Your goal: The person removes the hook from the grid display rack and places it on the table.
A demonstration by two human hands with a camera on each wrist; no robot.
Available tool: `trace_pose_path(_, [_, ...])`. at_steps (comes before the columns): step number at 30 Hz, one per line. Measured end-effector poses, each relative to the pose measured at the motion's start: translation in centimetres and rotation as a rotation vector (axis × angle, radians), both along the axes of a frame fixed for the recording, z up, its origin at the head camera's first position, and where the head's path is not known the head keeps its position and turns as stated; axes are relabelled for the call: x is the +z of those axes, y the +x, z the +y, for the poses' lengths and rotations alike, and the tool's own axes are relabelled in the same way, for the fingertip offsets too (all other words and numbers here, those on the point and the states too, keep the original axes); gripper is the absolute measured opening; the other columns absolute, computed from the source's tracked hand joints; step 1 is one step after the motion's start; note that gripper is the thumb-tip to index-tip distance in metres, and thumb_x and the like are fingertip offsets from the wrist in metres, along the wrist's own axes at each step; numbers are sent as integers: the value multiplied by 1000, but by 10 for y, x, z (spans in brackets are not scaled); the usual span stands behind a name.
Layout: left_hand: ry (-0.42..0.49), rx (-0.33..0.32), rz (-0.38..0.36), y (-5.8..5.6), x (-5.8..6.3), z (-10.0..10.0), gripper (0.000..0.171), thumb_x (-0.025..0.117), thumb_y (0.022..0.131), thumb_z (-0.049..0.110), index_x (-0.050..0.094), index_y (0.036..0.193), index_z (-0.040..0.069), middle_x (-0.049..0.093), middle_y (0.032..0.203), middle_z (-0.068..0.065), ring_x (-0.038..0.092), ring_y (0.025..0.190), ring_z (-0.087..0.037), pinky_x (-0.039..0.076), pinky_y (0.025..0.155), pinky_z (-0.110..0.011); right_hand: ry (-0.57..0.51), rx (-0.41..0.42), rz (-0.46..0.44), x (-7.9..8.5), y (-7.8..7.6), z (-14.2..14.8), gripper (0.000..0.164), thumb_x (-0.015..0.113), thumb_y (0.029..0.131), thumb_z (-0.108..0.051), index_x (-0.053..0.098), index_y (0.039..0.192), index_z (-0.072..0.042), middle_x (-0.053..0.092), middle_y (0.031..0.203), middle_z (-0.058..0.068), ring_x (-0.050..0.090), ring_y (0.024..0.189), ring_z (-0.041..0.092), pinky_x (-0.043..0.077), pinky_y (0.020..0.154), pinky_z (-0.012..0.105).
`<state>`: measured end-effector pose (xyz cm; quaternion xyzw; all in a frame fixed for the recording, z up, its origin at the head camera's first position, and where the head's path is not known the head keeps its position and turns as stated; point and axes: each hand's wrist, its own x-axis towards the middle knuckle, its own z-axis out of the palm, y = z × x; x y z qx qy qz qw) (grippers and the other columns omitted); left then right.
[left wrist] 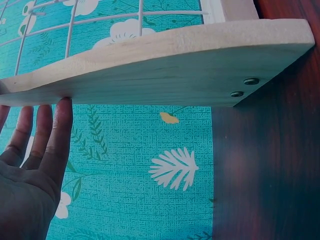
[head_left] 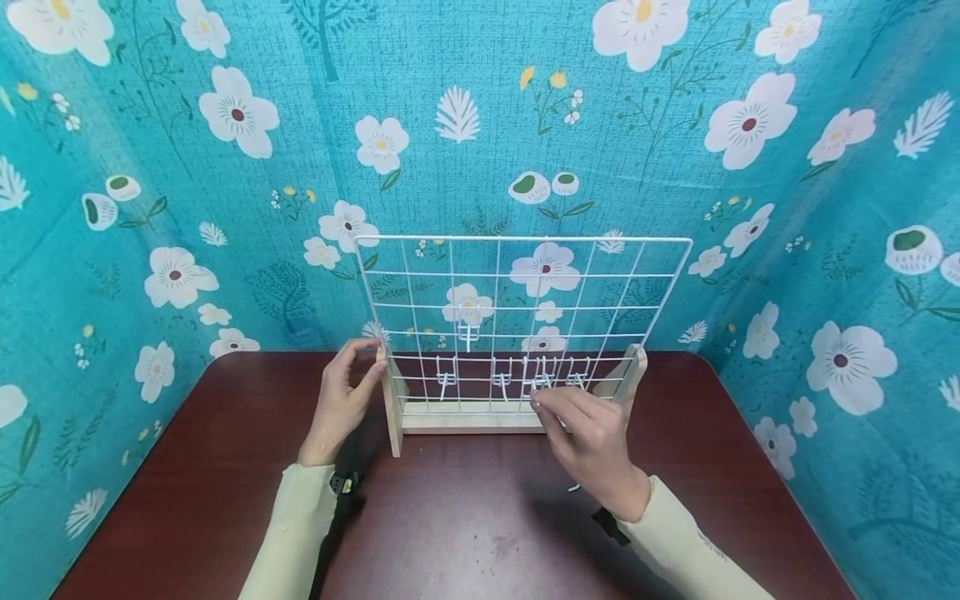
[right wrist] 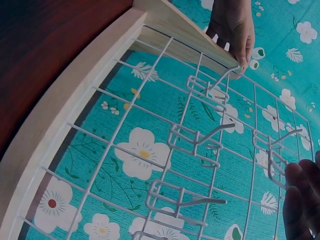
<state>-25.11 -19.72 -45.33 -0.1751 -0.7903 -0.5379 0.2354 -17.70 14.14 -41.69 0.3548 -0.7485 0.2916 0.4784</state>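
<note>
A white wire grid rack leans in a pale wooden stand on the table. My left hand holds the top of the stand's left side panel, fingers against its edge. Several white wire hooks hang in a lower row, among them one at the left; a single hook sits higher. In front of the lower row, my right hand pinches a small white wire hook with thumb and fingertips, mostly hidden. Its fingers show at the edge of the right wrist view.
The dark red-brown table runs under the stand. A turquoise flowered cloth hangs behind it and along both sides. A small white wire end shows below my right hand. Two screw heads dot the side panel.
</note>
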Motion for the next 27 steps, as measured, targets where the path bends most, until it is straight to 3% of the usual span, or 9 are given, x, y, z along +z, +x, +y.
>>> trace_pose_path(7, [2,-14,5,13,17,6,30,66,99,-1,62,128,-9,67,122,-25,65,104,0,52,81,-6,12,14,7,-5,1,2,25,63,105,-20,80,97,-3,79,85,8,75,71,20,61,65,36])
trace_pose_path(12, [0,-6,3,14,17,6,29,66,100,3,63,128,-7,68,122,-24,68,104,-7,52,80,-7,22,8,7,-9,2,3,23,64,105,-19,80,98,-4,79,85,7,76,70,19,61,64,36])
trace_pose_path(27, [2,-8,20,16,18,6,29,67,101,6,64,127,-7,68,121,-24,65,101,-4,52,78,-6,29,5,-42,-26,8,3,26,60,107,-20,80,98,-5,79,85,6,75,71,19,61,65,34])
